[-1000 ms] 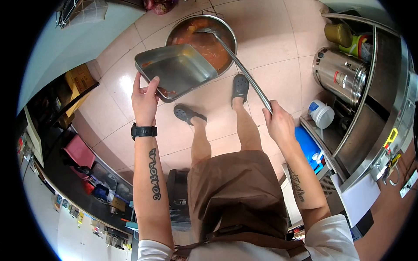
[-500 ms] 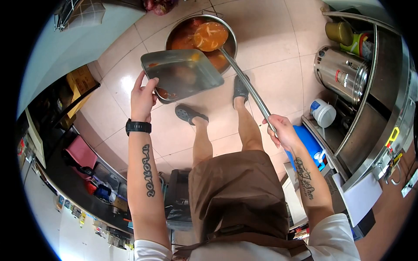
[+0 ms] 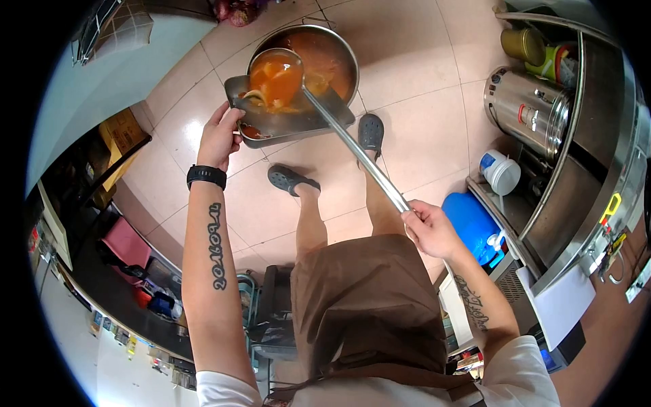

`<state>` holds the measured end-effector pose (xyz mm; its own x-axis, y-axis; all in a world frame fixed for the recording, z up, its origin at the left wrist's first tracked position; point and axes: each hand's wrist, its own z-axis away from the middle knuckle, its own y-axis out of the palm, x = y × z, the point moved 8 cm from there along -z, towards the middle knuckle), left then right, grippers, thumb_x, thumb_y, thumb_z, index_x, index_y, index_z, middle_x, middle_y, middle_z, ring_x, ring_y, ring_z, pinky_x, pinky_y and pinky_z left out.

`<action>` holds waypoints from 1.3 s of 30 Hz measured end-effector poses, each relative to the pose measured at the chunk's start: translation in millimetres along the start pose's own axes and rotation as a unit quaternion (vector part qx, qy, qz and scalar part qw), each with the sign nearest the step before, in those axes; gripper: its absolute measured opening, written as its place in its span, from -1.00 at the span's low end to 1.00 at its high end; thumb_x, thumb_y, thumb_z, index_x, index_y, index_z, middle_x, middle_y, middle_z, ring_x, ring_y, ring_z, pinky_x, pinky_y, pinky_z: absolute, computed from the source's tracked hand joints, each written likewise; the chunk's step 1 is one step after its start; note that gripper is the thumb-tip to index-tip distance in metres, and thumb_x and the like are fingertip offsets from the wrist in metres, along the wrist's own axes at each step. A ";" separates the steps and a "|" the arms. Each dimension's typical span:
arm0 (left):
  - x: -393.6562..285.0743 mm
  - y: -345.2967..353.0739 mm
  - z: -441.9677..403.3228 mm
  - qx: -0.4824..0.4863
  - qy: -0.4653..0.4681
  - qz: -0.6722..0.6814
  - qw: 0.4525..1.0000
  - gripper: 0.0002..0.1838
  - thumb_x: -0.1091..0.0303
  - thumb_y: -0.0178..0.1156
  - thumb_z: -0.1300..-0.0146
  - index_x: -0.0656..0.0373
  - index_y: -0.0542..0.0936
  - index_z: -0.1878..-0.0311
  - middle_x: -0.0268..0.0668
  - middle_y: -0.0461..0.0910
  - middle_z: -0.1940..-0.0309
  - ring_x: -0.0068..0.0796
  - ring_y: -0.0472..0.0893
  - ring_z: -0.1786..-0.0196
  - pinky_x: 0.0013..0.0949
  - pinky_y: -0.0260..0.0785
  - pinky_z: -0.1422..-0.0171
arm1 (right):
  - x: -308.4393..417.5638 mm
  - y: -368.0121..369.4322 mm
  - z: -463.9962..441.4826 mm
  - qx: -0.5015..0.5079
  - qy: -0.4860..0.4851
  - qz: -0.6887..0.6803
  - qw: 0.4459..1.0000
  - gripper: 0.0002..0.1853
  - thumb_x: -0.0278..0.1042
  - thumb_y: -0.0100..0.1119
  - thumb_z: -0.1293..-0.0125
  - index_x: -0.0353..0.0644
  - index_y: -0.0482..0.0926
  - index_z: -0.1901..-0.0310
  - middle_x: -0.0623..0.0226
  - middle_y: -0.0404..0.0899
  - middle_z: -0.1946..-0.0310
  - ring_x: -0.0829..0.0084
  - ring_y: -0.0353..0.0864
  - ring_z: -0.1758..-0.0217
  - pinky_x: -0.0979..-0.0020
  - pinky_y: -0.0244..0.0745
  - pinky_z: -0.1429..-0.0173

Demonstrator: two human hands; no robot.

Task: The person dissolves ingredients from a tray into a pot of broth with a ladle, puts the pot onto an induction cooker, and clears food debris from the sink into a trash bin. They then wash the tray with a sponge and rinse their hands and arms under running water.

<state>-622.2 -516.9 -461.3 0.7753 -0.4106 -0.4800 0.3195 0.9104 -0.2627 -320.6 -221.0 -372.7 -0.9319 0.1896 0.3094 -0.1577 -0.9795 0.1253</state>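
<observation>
My left hand point(image 3: 221, 136) grips the left edge of a rectangular metal tray point(image 3: 291, 129), with some red residue near its front left corner. A long-handled metal ladle point(image 3: 356, 150) is in my right hand point(image 3: 430, 230), held by the end of its handle. The ladle's bowl, over the tray's left part, is full of orange-red soup with pieces point(image 3: 277, 80), and some of this shows at its lower rim over the tray. Behind and partly under the tray, a round metal pot point(image 3: 354, 68) of red-orange soup stands on the floor.
Two dark clogs point(image 3: 370, 132) are on my feet below the pot. At the right are a metal shelf point(image 3: 553, 183), a steel drum point(image 3: 522, 108), a white bucket point(image 3: 502, 174) and a blue container point(image 3: 472, 227). A pink item point(image 3: 127, 243) lies at the left.
The ladle came up out of the pot full of soup and moved left over the tray. My left hand and the tray moved slightly; the tray now looks more foreshortened.
</observation>
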 end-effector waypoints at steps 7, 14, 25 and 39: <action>2.8 -0.4 -2.8 0.030 0.003 0.030 0.999 -0.23 0.29 0.25 -0.21 0.30 0.25 -0.46 -0.43 0.43 0.44 -0.75 0.33 0.59 -0.67 0.14 0.57 | 33.3 9.2 9.0 -0.074 -0.102 0.216 0.968 -0.72 -0.17 0.18 -0.40 -0.25 0.61 0.09 0.17 0.56 0.58 0.33 0.49 0.58 0.35 0.40 0.39; 1.7 -2.1 -1.9 0.020 0.011 0.025 0.999 -0.21 0.27 0.27 -0.18 0.30 0.25 -0.46 -0.43 0.44 0.44 -0.75 0.33 0.58 -0.66 0.15 0.56 | 51.0 8.2 14.7 -0.121 -0.156 0.313 0.929 -0.72 -0.16 0.19 -0.36 -0.19 0.60 0.08 0.04 0.62 0.49 0.03 0.65 0.43 0.16 0.53 0.28; -3.3 -11.1 12.4 -0.013 0.030 0.007 0.999 -0.23 0.29 0.27 -0.17 0.24 0.28 -0.46 -0.42 0.46 0.43 -0.73 0.36 0.59 -0.63 0.16 0.56 | 57.7 -24.8 30.6 -0.265 -0.221 0.403 0.848 -0.73 -0.20 0.23 -0.35 -0.19 0.57 0.06 0.09 0.56 0.56 0.04 0.60 0.51 0.15 0.46 0.39; 8.2 -21.7 43.1 -0.057 0.100 -0.005 0.993 -0.11 0.53 0.26 -0.11 0.27 0.10 -0.53 -0.26 0.52 0.21 -0.62 0.48 0.44 -0.57 0.29 0.42 | 46.3 -19.4 -54.0 -0.243 -0.115 0.360 0.893 -0.67 -0.12 0.12 -0.42 -0.29 0.54 0.10 -0.01 0.58 0.53 -0.05 0.60 0.43 0.05 0.45 0.29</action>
<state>-599.2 -537.8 -423.4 0.6445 -0.4323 -0.6307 0.2546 0.8991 -0.3561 -378.3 -197.0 -411.7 -0.7655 -0.5477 0.3375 0.2801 -0.7560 -0.5916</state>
